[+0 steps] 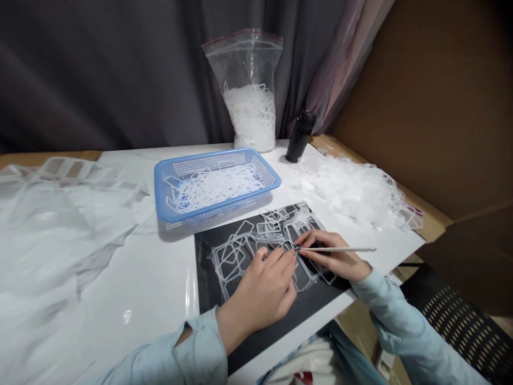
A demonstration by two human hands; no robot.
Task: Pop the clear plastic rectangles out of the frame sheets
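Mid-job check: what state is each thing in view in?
Left hand: fingers bent, over the white frames.
Right hand: pinching the slim tool.
Slim tool: held, tip by left hand.
White frames: loose, overlapping.
Black mat: flat, partly covered.
Blue basket: uncovered, partly filled.
Zip bag: upright, partly filled; seal unclear.
Black bottle: standing.
White heap at right: piled loosely.
White sheets at left: rumpled.
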